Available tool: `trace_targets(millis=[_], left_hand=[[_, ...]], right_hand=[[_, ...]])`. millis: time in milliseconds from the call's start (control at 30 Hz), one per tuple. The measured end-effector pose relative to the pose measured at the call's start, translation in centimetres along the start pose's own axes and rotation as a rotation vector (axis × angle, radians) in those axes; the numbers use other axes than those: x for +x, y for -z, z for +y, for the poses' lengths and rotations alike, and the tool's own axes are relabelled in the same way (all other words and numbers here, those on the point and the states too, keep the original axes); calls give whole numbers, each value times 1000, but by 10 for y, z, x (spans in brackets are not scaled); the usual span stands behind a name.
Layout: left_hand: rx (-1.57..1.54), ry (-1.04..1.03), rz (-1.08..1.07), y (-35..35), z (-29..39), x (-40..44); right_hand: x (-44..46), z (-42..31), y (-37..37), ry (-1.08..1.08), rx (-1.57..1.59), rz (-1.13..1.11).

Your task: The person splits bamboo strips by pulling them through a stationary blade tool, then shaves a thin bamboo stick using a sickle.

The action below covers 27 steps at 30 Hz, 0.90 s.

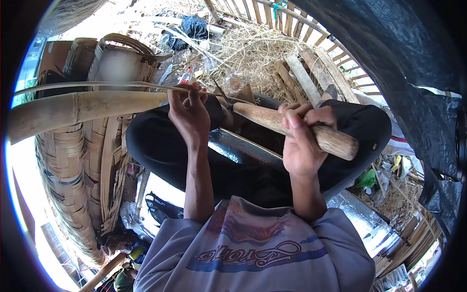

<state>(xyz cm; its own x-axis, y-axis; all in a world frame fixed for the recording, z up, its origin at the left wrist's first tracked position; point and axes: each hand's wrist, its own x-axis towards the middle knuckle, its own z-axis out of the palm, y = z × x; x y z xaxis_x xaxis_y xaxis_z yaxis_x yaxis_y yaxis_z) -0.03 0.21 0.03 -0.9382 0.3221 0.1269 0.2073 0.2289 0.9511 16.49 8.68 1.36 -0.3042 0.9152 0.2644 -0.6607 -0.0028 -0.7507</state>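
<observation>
Between the thumb and fingers of my left hand (pixel 189 114), a long thin bamboo strip (pixel 107 84) is pinched; it runs off to the left and a short way right toward the blade. My right hand (pixel 306 138) is wrapped around the thick wooden handle of a knife (pixel 258 116). The knife's dark narrow blade (pixel 221 92) points up and left, close to the strip's right part; I cannot tell whether they touch. Below the strip, a thick bamboo pole (pixel 87 109) reaches from the left edge to my left knee.
I sit cross-legged, a shiny foil-like sheet (pixel 248 148) between my legs. Woven bamboo rolls (pixel 65 155) stand at the left. Ahead lie straw-like shavings (pixel 258 53), wooden boards (pixel 301 78) and a dark plastic bag (pixel 194 27). A dark tarp (pixel 389 44) hangs at the right.
</observation>
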Motion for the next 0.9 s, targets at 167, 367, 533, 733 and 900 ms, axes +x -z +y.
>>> trace_targets(millis=[167,367,533,733,900], left_hand=[[16,-1,11,-1,-1,1],[-33,-29,8,-4,-1,-3],[-14,-22,12,-1,1,0],[-46,-2,32,-4,1,2],[46,-14,0,1,2,1]], right_hand=[[-23,92,32,-232,-349,85],[-9,59,31,-157,-239,160],[-28,118,45,-120,-314,107],[-21,117,53,-376,-236,299],[-19,93,42,-203,-186,192]])
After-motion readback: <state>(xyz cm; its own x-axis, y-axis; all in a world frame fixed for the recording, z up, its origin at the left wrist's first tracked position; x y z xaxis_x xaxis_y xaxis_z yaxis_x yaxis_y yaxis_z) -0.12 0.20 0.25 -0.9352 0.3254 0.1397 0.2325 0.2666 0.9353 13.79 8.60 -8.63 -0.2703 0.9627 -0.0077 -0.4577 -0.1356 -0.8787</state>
